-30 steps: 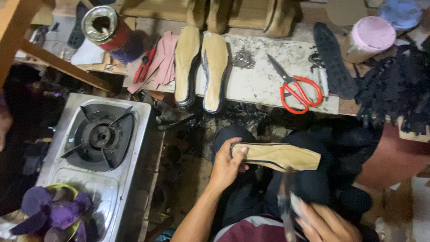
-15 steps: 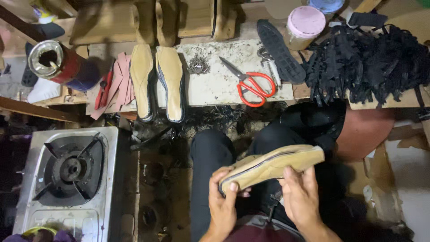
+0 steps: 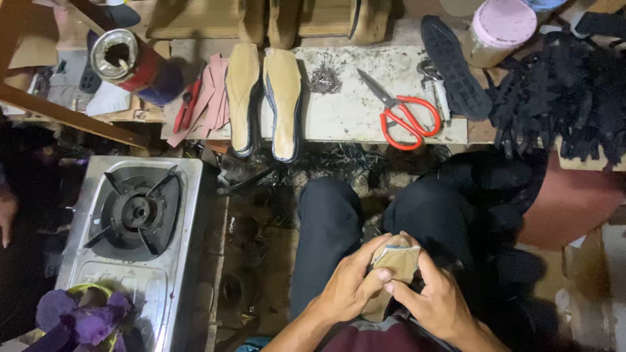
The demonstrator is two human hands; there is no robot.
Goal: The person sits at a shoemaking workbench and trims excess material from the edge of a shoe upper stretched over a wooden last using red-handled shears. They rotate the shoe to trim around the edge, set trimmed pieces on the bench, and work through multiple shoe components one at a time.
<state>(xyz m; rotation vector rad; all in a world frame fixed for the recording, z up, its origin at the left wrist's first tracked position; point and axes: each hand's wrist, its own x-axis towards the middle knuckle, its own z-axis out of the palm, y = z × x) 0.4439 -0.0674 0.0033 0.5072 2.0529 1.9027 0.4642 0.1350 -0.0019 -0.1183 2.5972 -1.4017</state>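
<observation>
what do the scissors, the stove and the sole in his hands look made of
Scissors: bare grey metal blades, glossy red handles, likely plastic. Stove: brushed sheet steel by its dull silver sheen, with a black, probably cast-iron, burner grate. Sole, held by the left hand and right hand: tan and matte, maybe leather or fibreboard; hard to tell.

Along the top of the frame runs a stained pale desk (image 3: 345, 114). On it, left of centre, lie two tan insoles (image 3: 264, 98) side by side, with pink strips (image 3: 208, 98) to their left. A heap of small nails (image 3: 324, 79) sits centre, red-handled scissors (image 3: 401, 112) and a black sole (image 3: 453, 65) to the right.
</observation>
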